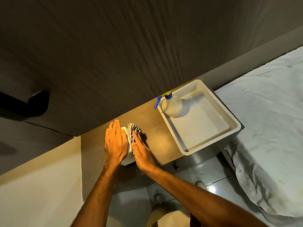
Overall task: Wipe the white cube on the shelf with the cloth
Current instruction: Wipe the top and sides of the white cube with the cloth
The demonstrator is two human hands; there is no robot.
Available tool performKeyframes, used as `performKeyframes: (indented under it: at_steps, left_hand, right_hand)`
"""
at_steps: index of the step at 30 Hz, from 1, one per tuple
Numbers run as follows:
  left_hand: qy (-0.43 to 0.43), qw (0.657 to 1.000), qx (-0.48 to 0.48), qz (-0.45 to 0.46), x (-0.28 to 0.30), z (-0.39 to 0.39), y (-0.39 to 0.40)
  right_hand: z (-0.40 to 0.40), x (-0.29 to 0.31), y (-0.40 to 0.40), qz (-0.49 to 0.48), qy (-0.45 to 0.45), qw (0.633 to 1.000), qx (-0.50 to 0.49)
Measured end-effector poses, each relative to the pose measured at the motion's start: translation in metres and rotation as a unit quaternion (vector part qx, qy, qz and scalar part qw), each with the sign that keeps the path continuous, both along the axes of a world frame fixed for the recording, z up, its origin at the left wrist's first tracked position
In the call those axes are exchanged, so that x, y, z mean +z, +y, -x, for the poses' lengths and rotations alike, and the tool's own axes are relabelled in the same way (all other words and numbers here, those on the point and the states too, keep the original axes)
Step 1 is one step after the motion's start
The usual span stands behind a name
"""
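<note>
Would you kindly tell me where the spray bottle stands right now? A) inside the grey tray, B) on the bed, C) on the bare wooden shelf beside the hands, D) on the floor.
A: the spray bottle stands upright in the far left corner of the grey tray, apart from both hands.

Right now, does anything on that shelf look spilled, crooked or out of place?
Nothing is spilled. The grey tray sticks out past the shelf edge at its near corner. The spray bottle stands upright inside it.
</note>
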State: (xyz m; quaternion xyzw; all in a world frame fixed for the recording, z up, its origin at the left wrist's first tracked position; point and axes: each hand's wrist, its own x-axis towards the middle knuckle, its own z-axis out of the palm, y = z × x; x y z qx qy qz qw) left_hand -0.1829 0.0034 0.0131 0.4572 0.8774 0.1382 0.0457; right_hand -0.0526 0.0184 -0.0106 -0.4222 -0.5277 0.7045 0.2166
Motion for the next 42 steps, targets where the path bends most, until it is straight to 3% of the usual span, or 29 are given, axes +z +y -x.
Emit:
performKeyframes:
  at_steps: [5,8,12,16,18,20,24,30,36,42]
  left_hand:
    - [-0.009,1.000,-0.020,-0.011,0.000,0.002,-0.001]
    - [-0.013,1.000,-0.006,-0.004,0.000,0.003,0.001]
    - [-0.017,1.000,-0.004,0.000,-0.003,0.008,0.000]
    - [-0.036,0.999,-0.010,0.007,-0.008,0.012,-0.004]
    - [-0.046,0.999,-0.010,0.004,-0.008,0.012,-0.005]
    - [-0.037,0.999,-0.020,-0.004,-0.006,0.008,-0.004]
    - [-0.018,1.000,-0.014,0.000,0.004,0.000,-0.001]
    - [0.006,1.000,0.000,0.012,0.009,-0.005,0.001]
    - [-0.011,1.000,-0.016,0.004,0.009,-0.004,-0.001]
    - [0.000,1.000,-0.004,0.007,0.014,-0.006,0.001]
  right_hand:
    - [0.028,0.014,0.044,-0.040,0.040,0.998,0.035]
    - [0.026,0.004,0.062,-0.031,-0.024,0.997,0.070]
    - [-0.005,-0.011,0.023,-0.026,-0.075,0.995,0.066]
    - [-0.024,-0.004,-0.010,0.000,-0.013,0.998,0.063]
    - [-0.011,0.006,0.004,0.033,0.005,0.999,0.021]
    - [0.004,0.013,0.028,0.005,0.014,0.999,0.042]
    - [0.020,0.008,0.056,-0.027,-0.016,0.997,0.075]
    - [-0.012,-0.017,0.015,-0.002,-0.027,0.998,0.064]
    - [0.002,0.009,0.017,0.006,0.074,0.996,0.043]
    - [0.006,-0.004,0.045,-0.006,-0.006,0.999,0.038]
